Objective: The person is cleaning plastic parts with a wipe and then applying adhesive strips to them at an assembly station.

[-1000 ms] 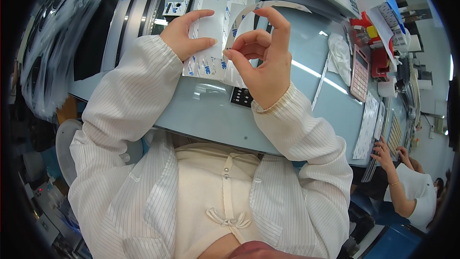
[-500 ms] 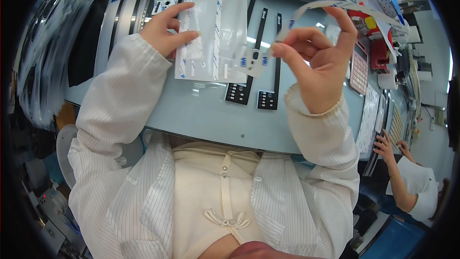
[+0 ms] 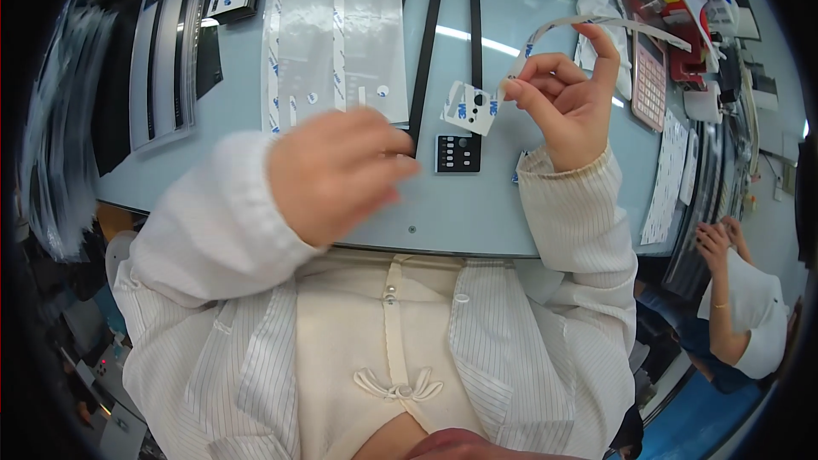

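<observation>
A pale blue-grey bench (image 3: pixel 486 221) carries everything around the clear sheet (image 3: pixel 371 25). To the far left of the clear sheet hangs a thick bundle of transparent film (image 3: pixel 64 136), and between the two lie flat panels (image 3: pixel 166 60) with dark strips. The clear sheet itself lies flat, with narrow white bands printed in blue running along it. At the near edge of the clear sheet, the left hand (image 3: pixel 336 175) covers a corner; it is blurred, so I cannot tell whether its fingers are together or apart. To the right of the clear sheet, the right hand (image 3: pixel 567 98) is raised with its thumb and fingers clamped on a white adhesive strip (image 3: pixel 558 24). Two slim black pieces (image 3: pixel 460 155) lie just right of the clear sheet, one ending in a block with small windows. Farther right of the clear sheet sits a pink calculator (image 3: pixel 650 85). The adhesive strip arches over the right forefinger, its blue-printed tab (image 3: pixel 471 117) extending back toward the clear sheet, in front of one black piece's bar.
</observation>
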